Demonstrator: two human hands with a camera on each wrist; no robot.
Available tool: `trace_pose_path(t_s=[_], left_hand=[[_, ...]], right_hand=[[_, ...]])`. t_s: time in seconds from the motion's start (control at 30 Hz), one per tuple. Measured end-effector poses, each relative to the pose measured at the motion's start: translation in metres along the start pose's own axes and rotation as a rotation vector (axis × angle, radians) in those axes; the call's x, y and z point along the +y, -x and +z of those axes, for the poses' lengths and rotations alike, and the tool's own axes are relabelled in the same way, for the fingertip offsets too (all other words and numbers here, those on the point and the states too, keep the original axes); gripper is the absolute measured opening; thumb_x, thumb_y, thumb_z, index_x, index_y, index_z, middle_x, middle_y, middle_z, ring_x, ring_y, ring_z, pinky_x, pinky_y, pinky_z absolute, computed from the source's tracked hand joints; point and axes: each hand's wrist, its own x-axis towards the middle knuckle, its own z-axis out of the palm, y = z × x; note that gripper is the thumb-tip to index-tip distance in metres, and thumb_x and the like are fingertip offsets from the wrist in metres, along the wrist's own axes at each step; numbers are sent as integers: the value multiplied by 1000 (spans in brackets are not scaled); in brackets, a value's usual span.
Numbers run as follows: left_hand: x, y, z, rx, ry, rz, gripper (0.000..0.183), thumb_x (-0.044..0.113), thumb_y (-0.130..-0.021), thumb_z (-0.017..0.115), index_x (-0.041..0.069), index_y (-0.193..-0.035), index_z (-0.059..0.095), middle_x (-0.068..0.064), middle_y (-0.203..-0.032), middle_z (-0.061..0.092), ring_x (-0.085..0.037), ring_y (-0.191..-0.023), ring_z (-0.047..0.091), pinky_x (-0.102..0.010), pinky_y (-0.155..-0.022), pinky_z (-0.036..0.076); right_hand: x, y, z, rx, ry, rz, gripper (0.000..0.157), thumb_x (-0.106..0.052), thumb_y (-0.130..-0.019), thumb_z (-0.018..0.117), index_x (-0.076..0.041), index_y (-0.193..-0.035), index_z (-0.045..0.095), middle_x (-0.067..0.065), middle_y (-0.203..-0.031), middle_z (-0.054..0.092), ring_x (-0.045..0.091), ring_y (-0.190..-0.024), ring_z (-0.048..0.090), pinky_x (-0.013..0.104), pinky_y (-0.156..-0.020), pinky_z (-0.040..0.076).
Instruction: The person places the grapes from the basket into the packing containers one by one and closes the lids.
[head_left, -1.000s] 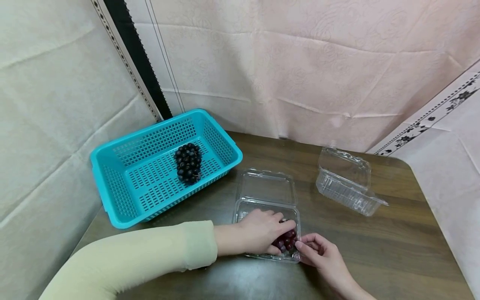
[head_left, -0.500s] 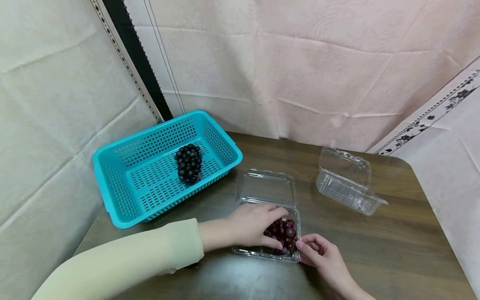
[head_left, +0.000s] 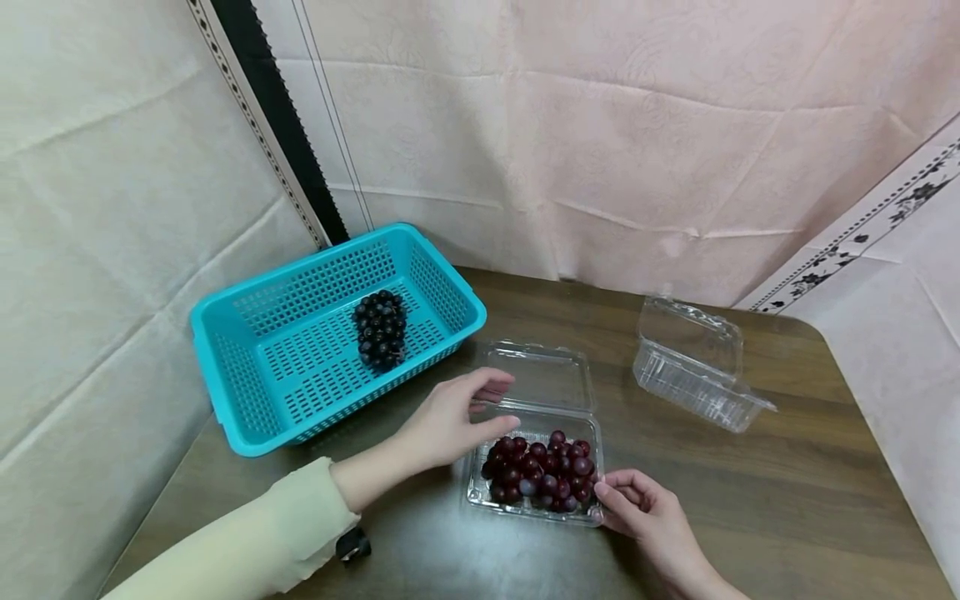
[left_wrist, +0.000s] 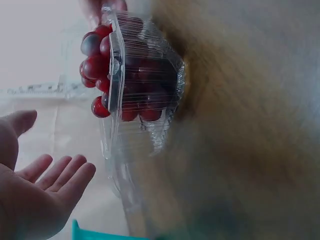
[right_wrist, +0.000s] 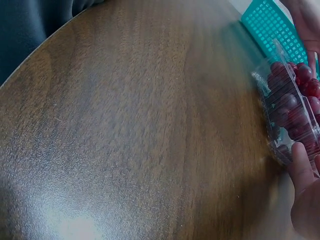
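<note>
Head view, lower centre: grapes [head_left: 538,471], presumably soft, best cupped beneath; box [head_left: 525,512] pinched by right hand [head_left: 648,517]; left hand [head_left: 452,419] spread, empty.

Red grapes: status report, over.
Left hand open, empty. Right hand holding edge of clear box. Red grapes inside, uncovered. Possibly in the way: left hand, partly over lid.

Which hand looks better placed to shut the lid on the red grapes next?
Probably the left hand: it holds nothing and appears close to the left edge of the open lid. The right hand grips the clear container near its near right corner, farther from the lid.
</note>
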Motion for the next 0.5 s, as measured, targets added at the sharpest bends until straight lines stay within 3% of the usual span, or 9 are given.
trace_pose_path(t_s=[0.2,0.5], left_hand=[[-12,8,0,111,156,-86,48,16,-99,78,9,-144,62,-12,-143,67,-27,-131,65,-38,-108,55],[-27,9,8,200,228,-214,46,15,-102,74,7,-146,62,-19,-141,67,-34,-130,66,-51,-106,57]], right_hand=[[-1,0,0,-9,0,17,20,-7,-104,70,9,-116,65,6,-104,78,12,-95,74,30,-84,65],[0,2,1,4,-6,-9,21,-6,-103,69,11,-116,65,6,-103,78,13,-94,75,30,-83,65]])
